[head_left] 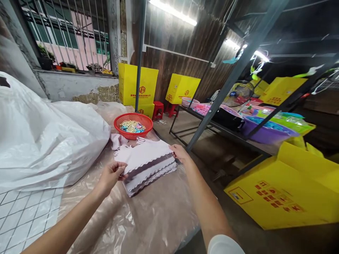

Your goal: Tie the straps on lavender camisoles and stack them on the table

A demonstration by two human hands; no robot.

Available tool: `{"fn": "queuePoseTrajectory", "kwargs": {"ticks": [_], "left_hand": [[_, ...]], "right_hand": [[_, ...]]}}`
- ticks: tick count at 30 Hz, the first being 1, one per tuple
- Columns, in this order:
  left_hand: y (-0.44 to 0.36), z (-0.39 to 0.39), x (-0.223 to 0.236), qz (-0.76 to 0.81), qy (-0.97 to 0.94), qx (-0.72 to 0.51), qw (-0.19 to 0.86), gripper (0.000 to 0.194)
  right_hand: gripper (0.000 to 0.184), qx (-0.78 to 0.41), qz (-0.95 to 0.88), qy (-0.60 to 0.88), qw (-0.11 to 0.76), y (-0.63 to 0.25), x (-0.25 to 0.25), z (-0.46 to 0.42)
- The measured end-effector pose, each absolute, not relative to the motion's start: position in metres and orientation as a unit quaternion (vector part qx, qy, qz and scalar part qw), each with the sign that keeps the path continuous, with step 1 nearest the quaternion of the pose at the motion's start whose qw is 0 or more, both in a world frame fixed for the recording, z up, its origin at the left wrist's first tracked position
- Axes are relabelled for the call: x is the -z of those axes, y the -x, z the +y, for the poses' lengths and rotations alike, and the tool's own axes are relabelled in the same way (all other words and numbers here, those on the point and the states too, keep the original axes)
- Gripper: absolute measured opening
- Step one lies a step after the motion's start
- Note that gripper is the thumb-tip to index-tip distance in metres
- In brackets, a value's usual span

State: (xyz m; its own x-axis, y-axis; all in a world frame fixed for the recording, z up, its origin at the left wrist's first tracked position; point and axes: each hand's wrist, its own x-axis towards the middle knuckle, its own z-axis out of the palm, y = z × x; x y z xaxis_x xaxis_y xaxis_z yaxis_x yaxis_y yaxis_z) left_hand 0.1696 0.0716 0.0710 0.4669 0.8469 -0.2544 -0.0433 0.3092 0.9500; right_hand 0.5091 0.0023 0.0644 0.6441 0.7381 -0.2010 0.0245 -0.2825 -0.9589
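A pale pinkish-white sheet with a wavy edge (148, 152) is stretched between my two hands. My left hand (112, 175) pinches its near left corner. At the right corner, my right hand (180, 153) grips it between thumb and fingers. Directly below lies a stack of similar wavy-edged sheets (152, 179) on the plastic-covered table. I cannot tell whether the sheets are cloth or another soft material. Beyond them stands a red basket (119, 130) with small cream, blue and pink pieces (133, 126) in it. A crumpled pale piece (118, 140) lies beside the stack.
A large white plastic bag (53, 141) fills the left side. A grey metal post (227, 81) slants up at right, near a rack with a purple tub (265, 131). A yellow box (286, 190) stands at lower right; other yellow boxes (140, 81) stand behind.
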Motion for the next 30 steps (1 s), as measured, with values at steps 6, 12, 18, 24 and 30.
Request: {"fn": "queuePoseTrajectory", "kwargs": {"ticks": [6,12,18,24,30], "left_hand": [[-0.163,0.041,-0.054,0.409,-0.548,-0.267,0.679,0.043],[-0.166,0.036,-0.043,0.428,-0.574,-0.246,0.654,0.043],[-0.158,0.038,-0.033,0.437,-0.682,-0.259,0.526,0.036],[-0.165,0.051,-0.032,0.382,-0.836,-0.324,0.224,0.027],[-0.22,0.077,-0.04,0.307,-0.918,-0.233,0.096,0.055]], "right_hand": [[0.03,-0.27,-0.305,0.758,0.51,-0.509,-0.052,-0.013],[0.03,-0.205,-0.342,0.781,0.48,-0.507,-0.036,-0.015],[0.023,-0.141,-0.363,0.818,0.424,-0.507,-0.034,-0.018],[0.02,0.002,-0.386,0.845,0.369,-0.477,-0.053,-0.015],[0.042,0.235,-0.605,0.71,0.275,-0.444,-0.037,0.031]]}}
